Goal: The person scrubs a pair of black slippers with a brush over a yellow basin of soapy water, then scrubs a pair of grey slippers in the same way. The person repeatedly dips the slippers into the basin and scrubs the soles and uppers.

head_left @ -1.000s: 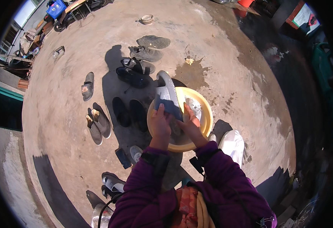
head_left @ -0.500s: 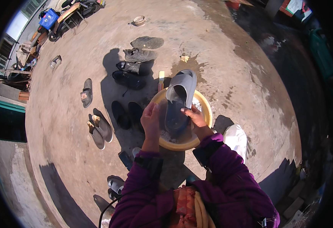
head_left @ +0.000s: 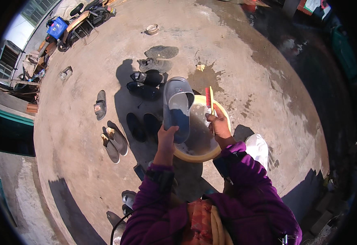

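Observation:
A grey slide slipper [head_left: 175, 107] is held upright by its heel end, toe pointing away, with my left hand [head_left: 167, 138] closed on it. My right hand [head_left: 220, 125] grips a scrub brush [head_left: 209, 98] that has a yellow body and red bristles. The bristles face left, apart from the slipper. Both hands are over a yellow basin [head_left: 201, 157] of cloudy, sudsy water. The slipper covers the basin's left part.
Several shoes stand on the concrete left of the basin, including brown slip-ons [head_left: 115, 143], a lone slipper [head_left: 100, 105] and a grey shoe [head_left: 155, 64]. A white bag-like thing [head_left: 257, 150] sits right of the basin. A motorbike [head_left: 82, 20] is at the far left.
The slipper has passed from my right hand to my left and moved left. My right hand has taken up the brush, which lay by the basin's far rim.

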The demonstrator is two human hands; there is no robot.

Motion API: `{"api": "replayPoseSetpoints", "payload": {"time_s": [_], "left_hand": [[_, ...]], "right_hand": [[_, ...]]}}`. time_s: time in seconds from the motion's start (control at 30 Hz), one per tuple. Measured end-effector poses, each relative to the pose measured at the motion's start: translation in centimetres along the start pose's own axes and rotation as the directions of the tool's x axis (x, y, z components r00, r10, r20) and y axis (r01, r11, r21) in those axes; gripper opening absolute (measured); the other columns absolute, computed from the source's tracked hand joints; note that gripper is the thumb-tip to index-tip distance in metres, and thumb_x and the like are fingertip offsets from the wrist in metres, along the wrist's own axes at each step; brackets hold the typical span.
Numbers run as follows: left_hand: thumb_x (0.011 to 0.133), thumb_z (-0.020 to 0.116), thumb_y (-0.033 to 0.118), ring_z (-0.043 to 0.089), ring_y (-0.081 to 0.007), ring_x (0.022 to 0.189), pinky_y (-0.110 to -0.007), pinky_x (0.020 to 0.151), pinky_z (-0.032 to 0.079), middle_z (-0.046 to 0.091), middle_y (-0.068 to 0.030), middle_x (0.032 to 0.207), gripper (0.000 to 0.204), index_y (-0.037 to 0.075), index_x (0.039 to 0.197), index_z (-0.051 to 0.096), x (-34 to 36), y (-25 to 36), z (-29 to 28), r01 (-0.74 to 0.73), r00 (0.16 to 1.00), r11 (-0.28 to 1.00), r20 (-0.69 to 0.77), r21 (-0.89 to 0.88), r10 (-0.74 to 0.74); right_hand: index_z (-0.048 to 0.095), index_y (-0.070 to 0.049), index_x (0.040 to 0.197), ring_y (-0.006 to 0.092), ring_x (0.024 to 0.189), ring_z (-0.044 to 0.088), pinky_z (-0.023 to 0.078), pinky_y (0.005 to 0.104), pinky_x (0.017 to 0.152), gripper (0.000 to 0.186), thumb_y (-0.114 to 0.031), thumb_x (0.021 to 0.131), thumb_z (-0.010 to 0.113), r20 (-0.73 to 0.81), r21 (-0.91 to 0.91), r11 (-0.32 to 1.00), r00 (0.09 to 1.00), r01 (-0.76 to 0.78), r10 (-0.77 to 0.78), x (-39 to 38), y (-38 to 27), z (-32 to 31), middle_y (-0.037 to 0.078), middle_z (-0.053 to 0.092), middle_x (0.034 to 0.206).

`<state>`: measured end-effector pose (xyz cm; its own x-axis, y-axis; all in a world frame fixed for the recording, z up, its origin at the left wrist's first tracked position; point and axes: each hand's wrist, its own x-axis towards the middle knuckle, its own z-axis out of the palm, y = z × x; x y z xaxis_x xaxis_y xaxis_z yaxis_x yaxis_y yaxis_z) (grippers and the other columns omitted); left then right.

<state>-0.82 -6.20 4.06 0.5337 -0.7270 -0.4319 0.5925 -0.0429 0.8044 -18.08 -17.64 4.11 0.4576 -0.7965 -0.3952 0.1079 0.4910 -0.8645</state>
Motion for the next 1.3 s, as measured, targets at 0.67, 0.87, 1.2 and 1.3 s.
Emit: {"api": "replayPoseSetpoints", "payload": {"time_s": [0.67,0.87,1.2,1.3], "left_hand": [[0.067,0.063,0.004,0.059,-0.0136,0.068,-0.028,0.062,0.048,0.062,-0.0051,0.08,0.037,-0.004,0.104,0.061,-5.9,-2.4,-1.2,-0.085,0.996,0.95,0.055,0.3,0.072],[0.067,0.064,0.007,0.063,-0.0168,0.073,-0.031,0.068,0.051,0.065,-0.0078,0.081,0.035,-0.002,0.101,0.062,-5.2,-1.6,-1.1,-0.076,0.995,0.923,0.083,0.376,0.048],[0.069,0.063,0.009,0.067,-0.0203,0.075,-0.033,0.071,0.051,0.068,-0.0138,0.082,0.034,-0.001,0.101,0.064,-5.9,-2.0,-1.0,-0.217,0.976,0.825,0.128,0.522,0.175],[0.069,0.062,0.008,0.067,-0.0194,0.073,-0.032,0.068,0.052,0.067,-0.0133,0.081,0.035,-0.002,0.102,0.064,-4.2,-2.2,-1.9,-0.14,0.99,0.882,0.045,0.449,0.135]], "right_hand": [[0.04,0.0,0.14,0.0344,0.094,0.065,0.049,0.0353,0.078,0.07,-0.009,0.073,0.057,0.381,-0.676,0.588,0.894,0.444,-0.237,-8.2,-0.4,4.4,0.031,0.061,0.093],[0.043,-0.007,0.141,0.0327,0.093,0.066,0.05,0.0347,0.08,0.07,-0.01,0.073,0.058,0.285,-0.771,0.552,0.948,0.316,-0.144,-9.4,0.1,3.3,0.026,0.065,0.096],[0.042,-0.005,0.142,0.0127,0.064,0.055,0.045,0.0274,0.059,0.064,-0.009,0.08,0.055,0.247,-0.673,0.726,0.968,0.143,0.037,-7.1,-1.8,3.4,0.006,0.059,0.077],[0.035,-0.002,0.145,0.0119,0.083,0.057,0.046,0.0245,0.075,0.07,-0.009,0.079,0.057,0.223,-0.592,0.805,0.968,0.043,0.113,-11.8,-0.1,3.1,0.007,0.064,0.097]]}}
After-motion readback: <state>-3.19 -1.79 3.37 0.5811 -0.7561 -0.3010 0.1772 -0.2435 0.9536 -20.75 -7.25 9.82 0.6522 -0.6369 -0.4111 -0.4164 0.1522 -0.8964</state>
